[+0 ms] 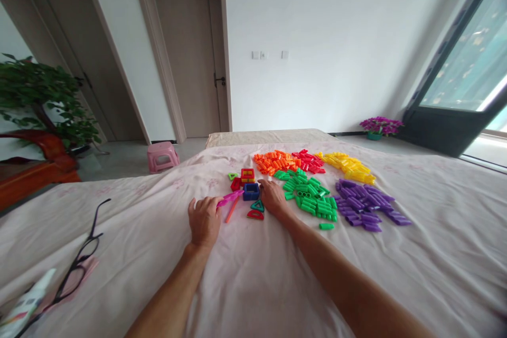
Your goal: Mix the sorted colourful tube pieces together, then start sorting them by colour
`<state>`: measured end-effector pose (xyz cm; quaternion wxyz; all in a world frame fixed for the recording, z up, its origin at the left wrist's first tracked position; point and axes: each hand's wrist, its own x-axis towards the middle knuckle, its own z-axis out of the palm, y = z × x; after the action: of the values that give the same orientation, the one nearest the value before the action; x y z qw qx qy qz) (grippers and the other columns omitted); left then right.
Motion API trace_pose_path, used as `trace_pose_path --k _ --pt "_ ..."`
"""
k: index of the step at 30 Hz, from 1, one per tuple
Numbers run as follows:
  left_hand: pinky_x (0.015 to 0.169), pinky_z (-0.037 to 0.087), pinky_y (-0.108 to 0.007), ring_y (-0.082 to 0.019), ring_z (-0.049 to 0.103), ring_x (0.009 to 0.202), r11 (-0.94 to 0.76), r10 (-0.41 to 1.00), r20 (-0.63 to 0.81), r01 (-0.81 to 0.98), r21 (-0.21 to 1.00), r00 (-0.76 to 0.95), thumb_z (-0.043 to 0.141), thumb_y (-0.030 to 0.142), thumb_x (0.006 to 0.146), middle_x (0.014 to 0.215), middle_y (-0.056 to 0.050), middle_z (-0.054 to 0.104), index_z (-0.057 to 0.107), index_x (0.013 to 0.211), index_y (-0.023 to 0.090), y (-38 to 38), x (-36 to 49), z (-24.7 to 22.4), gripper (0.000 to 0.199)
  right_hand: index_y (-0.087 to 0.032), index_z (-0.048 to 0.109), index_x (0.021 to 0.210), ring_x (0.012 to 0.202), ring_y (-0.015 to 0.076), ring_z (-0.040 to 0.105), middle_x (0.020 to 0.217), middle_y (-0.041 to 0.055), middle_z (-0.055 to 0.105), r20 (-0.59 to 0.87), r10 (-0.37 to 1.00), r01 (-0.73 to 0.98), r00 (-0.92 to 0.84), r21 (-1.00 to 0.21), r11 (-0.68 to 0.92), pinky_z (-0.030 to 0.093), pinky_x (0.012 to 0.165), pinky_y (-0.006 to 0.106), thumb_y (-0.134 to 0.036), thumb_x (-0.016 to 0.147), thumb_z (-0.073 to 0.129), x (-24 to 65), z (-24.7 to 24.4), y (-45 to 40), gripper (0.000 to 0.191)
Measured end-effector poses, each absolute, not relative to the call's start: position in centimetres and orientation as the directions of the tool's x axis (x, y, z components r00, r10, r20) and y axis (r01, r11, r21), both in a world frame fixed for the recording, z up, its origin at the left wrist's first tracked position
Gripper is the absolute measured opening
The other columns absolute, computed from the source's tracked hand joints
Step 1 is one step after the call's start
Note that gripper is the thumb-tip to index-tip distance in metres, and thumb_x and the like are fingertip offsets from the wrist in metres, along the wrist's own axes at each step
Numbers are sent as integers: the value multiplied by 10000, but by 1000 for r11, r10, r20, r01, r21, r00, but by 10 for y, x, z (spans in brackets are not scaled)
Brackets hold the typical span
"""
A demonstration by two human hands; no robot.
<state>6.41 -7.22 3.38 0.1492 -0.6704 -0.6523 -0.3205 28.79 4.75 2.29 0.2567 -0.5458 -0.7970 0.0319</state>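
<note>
My left hand (205, 220) is closed on one end of a magenta plastic piece (230, 197), whose other end reaches the blue square frame block (251, 191). My right hand (272, 196) has its curled fingertips at the right edge of that blue block; its grip is partly hidden. An orange stick (232, 210) lies under the magenta piece. Just behind the blue block are a red and yellow square stack (247, 175), a red piece (236, 184) and a small green triangle (232, 176). Nearer me lie a teal triangle (257, 206) and a red half-round piece (255, 215).
Right of my hands, plastic tubes lie in piles: orange (275, 162), red (309, 161), yellow (348, 166), green (311, 193) and purple (362, 203). One green tube (327, 226) lies apart. Eyeglasses (81, 259) and a white tube (29, 301) rest at left on the cloth (150, 243).
</note>
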Motion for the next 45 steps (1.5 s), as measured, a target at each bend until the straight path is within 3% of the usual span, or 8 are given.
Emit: trace_pose_path --k 5,14,21,25,31,37,40,45 --pt "1041 336 -484 -245 610 1011 -183 753 657 950 255 -32 561 115 827 991 -45 713 692 984 257 -71 60 33 249 -182 598 1238 1025 208 582 1077 79 697 509 812 783 -286 -365 504 397 901 302 -129 897 440 291 19 48 379" --pt "1106 347 -541 -253 474 1283 -391 616 775 908 149 138 427 -35 816 1150 -83 657 681 955 208 -65 61 23 378 -202 635 1133 989 208 584 1038 87 654 730 624 533 -279 -423 733 443 891 333 -214 953 415 297 22 36 285" --pt "1110 411 -499 -230 410 1363 -600 544 767 797 70 341 406 -30 876 1285 -97 577 613 988 178 -71 76 26 314 -224 588 1208 825 159 599 1073 63 631 702 648 284 -296 -583 761 490 738 286 -281 945 457 300 30 19 300" --pt "1119 405 -491 -238 389 1381 -662 540 716 749 37 442 428 10 902 1336 -105 549 596 1013 170 -74 81 28 257 -235 561 1269 805 153 599 1083 49 655 665 633 170 -396 -624 763 488 762 297 -343 939 493 295 33 10 353" --pt "1125 401 -481 -229 378 1395 -727 515 665 687 4 541 436 47 912 1339 -106 571 605 1007 174 -77 86 35 232 -264 603 1263 736 147 585 996 25 687 555 694 4 -459 -780 626 472 702 284 -393 872 604 284 31 9 412" --pt "1128 405 -444 -210 384 1394 -743 502 623 668 -45 599 445 87 925 1364 -81 561 614 1049 206 -64 94 47 241 -181 673 1074 583 113 544 699 -12 649 384 792 -351 -475 -908 230 428 560 234 -378 714 774 281 26 24 422" --pt "1135 387 -457 -219 352 1411 -704 506 674 709 -38 538 454 91 924 1419 -92 497 547 1223 223 -49 97 55 340 -182 667 962 583 118 567 694 -13 659 282 885 -479 -371 -874 78 449 549 227 -338 667 801 288 30 35 360" --pt "1143 352 -456 -217 353 1399 -556 622 721 820 134 305 464 216 939 1415 -113 489 410 1386 203 -24 115 62 450 -197 618 940 638 120 607 789 -12 672 130 986 -704 -105 -710 19 498 547 212 -265 702 737 314 34 60 275"
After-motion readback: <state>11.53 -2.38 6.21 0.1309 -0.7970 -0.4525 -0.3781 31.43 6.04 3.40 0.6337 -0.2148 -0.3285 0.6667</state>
